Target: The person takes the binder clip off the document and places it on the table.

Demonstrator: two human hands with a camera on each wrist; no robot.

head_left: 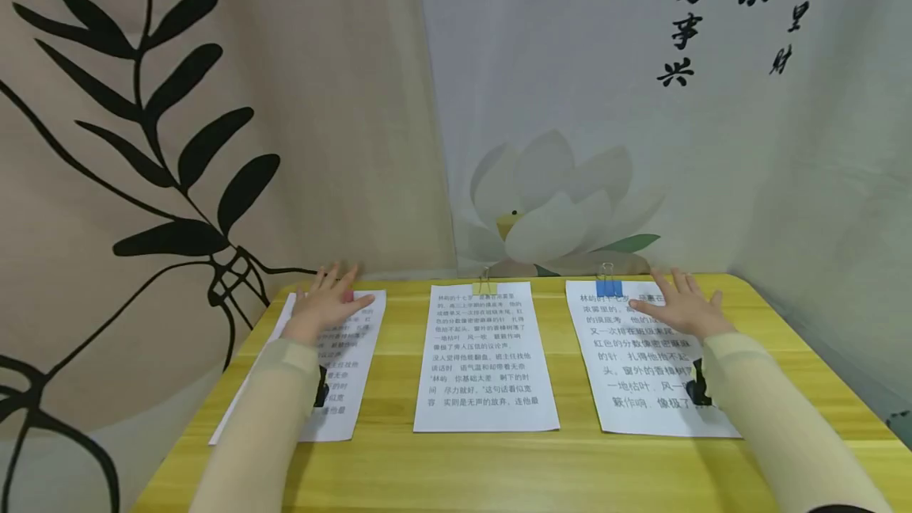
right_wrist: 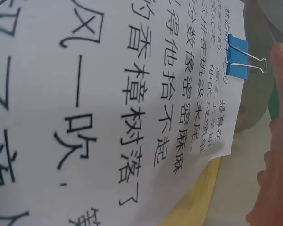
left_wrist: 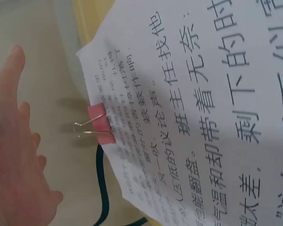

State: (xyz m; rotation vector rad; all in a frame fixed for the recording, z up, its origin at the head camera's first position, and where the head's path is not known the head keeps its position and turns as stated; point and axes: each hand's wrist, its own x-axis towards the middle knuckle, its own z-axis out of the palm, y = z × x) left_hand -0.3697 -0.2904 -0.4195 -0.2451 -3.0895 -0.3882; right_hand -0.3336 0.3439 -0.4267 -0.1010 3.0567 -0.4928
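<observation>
Left hand (head_left: pixel 326 309) and right hand (head_left: pixel 682 307): fingers spread, holding nothing, over printed sheets (head_left: pixel 356 339) bearing pink binder clip (left_wrist: pixel 101 124), left, and blue binder clip (right_wrist: pixel 238 57), right.

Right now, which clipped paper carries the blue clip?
The rightmost paper, nearest the right hand: the blue clip grips its far edge. The middle paper has a yellow clip, the leftmost paper a pink clip.

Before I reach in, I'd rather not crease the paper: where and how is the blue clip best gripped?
Probably by its wire handle, from beyond the top edge of the right-hand sheet: the wire sticks out past that edge, while the blue clip has its body on the paper. The right hand is nearer; its fingers could pinch there.
</observation>
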